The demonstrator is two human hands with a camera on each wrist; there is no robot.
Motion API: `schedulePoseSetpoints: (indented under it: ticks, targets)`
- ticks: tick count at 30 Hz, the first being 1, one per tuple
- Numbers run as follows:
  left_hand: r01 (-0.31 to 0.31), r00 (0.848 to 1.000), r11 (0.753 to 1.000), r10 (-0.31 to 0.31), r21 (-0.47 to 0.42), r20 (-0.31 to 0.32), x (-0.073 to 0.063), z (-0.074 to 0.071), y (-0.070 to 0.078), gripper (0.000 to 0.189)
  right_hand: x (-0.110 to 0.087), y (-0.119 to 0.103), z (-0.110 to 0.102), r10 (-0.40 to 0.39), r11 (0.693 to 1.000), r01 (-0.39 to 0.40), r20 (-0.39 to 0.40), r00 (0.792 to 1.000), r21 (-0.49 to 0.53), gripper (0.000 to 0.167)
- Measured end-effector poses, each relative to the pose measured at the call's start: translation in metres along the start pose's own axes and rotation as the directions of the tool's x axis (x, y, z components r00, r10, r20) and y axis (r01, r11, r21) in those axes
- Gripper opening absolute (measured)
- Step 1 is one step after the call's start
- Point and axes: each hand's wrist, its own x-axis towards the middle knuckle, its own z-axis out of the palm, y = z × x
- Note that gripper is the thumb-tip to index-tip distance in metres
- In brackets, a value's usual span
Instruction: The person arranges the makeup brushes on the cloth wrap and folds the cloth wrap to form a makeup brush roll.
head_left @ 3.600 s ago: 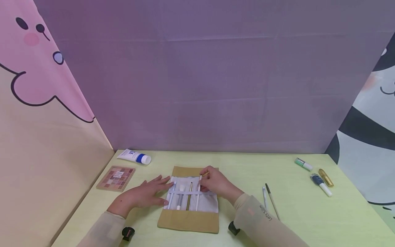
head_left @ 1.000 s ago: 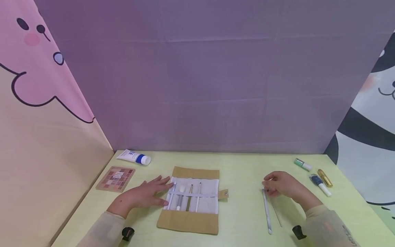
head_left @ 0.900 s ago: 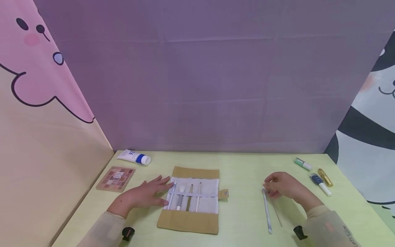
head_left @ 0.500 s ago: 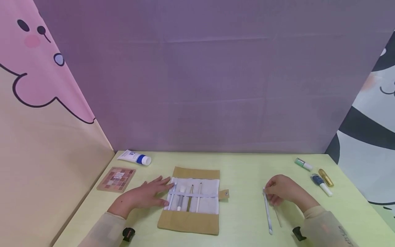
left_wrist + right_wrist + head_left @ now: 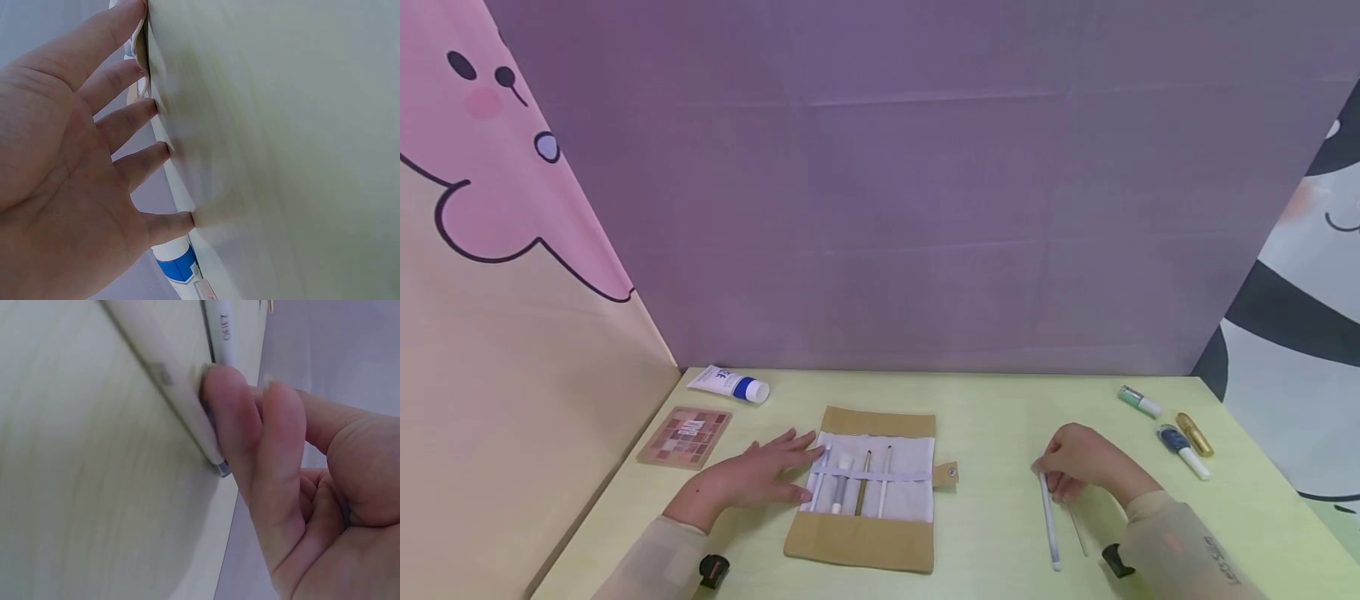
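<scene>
My left hand [image 5: 760, 475] rests with fingers spread along the left edge of a tan roll-up pouch [image 5: 859, 542]; the left wrist view shows its fingertips down on the surface. Under the pouch's elastic band sit several slim tools, among them a gold stick [image 5: 862, 483], a thin white stick [image 5: 884, 483] and a thicker grey-and-white one [image 5: 841, 486]. To the right, my right hand [image 5: 1086, 458] pinches the far end of a white pen [image 5: 1050, 525] lying on the table. A second thin stick [image 5: 169, 381], beige in the right wrist view, lies beside it, its end against the fingers.
At back left are a white-and-blue tube [image 5: 727, 383] and a flat makeup palette [image 5: 685, 437]. Far right lie a small green-and-white bottle [image 5: 1139, 402], a gold tube [image 5: 1195, 434] and a dark bottle with white cap [image 5: 1183, 451]. A snap tab [image 5: 946, 474] sticks out from the pouch.
My right hand has let go of the thin white stick in the pouch, moved right to the loose sticks, and now its fingertips close over the white pen's far end. Left hand stays put.
</scene>
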Motion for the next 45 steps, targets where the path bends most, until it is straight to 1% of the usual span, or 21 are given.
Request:
schedulePoseSetpoints:
  ticks: [4,9,12,16,21,24,28,32,35,39,45]
  targets:
    - [0.004,1.0,1.0,-0.004,-0.007,-0.001,-0.001,0.003,-0.001,0.076,0.001,-0.004,0.001,-0.012,0.999,0.012,0.016,1.0,-0.037,0.023]
    - [0.012,1.0,1.0,-0.012,-0.007,0.004,-0.002,0.004,-0.002,0.076,0.002,-0.01,0.007,-0.024,0.998,0.026,0.026,0.999,-0.059,0.029]
    - [0.008,1.0,1.0,-0.008,0.004,0.002,-0.001,0.003,-0.001,0.076,0.005,-0.012,0.01,-0.035,0.994,0.036,0.011,0.999,-0.099,0.033]
    - [0.009,1.0,1.0,-0.009,0.0,0.0,-0.001,0.003,0.0,0.077,0.008,-0.013,0.013,-0.033,0.989,0.031,-0.015,0.999,-0.148,0.038]
    - [0.007,1.0,1.0,-0.007,0.012,0.009,-0.001,0.003,0.0,0.077,0.01,-0.014,0.015,-0.016,0.988,0.01,-0.04,0.999,-0.152,0.041]
    - [0.001,1.0,0.999,-0.001,0.035,0.001,0.0,0.001,0.001,0.076,0.013,-0.014,0.013,-0.022,0.994,0.014,-0.067,0.997,-0.109,0.037]
    - [0.004,1.0,0.999,-0.004,0.04,0.003,0.0,-0.001,0.003,0.076,0.017,-0.015,0.012,-0.031,0.999,0.031,-0.104,0.994,0.004,0.031]
    - [0.003,1.0,0.999,-0.003,0.042,0.004,-0.001,-0.002,0.005,0.076,0.019,-0.017,0.011,-0.039,0.992,0.053,-0.122,0.992,0.118,0.03]
    - [0.001,1.0,0.999,-0.001,0.04,0.004,-0.001,-0.003,0.006,0.076,0.021,-0.017,0.011,-0.068,0.975,0.09,-0.117,0.991,0.201,0.031]
    - [0.007,1.0,0.999,-0.007,0.034,0.008,-0.002,-0.003,0.006,0.076,0.022,-0.018,0.01,-0.109,0.94,0.138,-0.107,0.988,0.311,0.033]
    - [0.007,1.0,1.0,-0.007,0.025,0.009,-0.002,-0.002,0.006,0.076,0.022,-0.021,0.007,-0.121,0.895,0.147,-0.088,0.989,0.422,0.033]
